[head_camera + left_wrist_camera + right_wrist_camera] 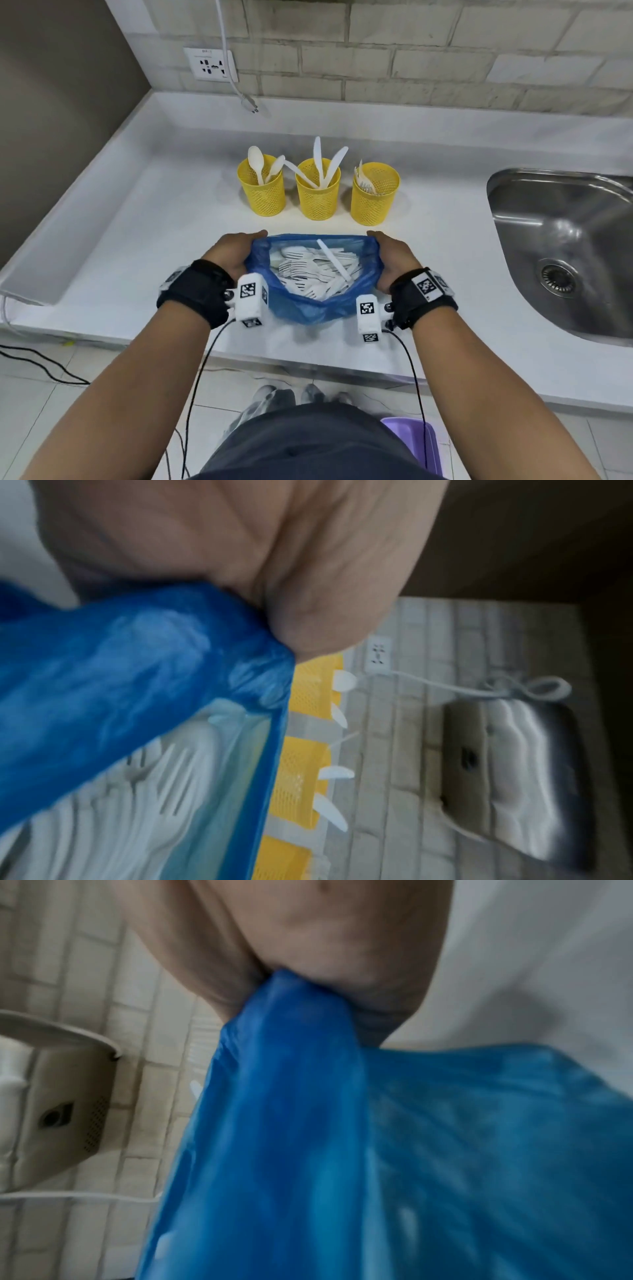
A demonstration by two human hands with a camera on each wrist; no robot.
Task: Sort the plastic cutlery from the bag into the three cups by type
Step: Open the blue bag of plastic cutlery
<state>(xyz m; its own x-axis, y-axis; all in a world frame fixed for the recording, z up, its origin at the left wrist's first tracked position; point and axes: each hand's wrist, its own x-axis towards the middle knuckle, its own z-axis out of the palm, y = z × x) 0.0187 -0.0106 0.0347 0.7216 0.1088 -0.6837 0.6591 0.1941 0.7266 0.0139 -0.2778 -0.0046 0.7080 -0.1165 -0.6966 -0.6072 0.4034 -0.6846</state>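
A blue plastic bag (301,310) lies on the white counter, its mouth stretched wide. My left hand (233,251) grips its left rim and my right hand (394,255) grips its right rim. Inside lie several white forks (301,274) and a white knife (334,262). Behind the bag stand three yellow mesh cups: the left cup (263,192) holds spoons, the middle cup (318,193) knives, the right cup (373,195) forks. The left wrist view shows the bag (120,674) pinched by my fingers, the forks (164,785) and the cups (301,777). The right wrist view shows bunched bag (308,1096) in my grip.
A steel sink (561,246) is set into the counter at the right. A wall socket (209,64) with a hanging white cable is at the back left. The counter's front edge runs just under my wrists. A purple bin (414,442) stands on the floor.
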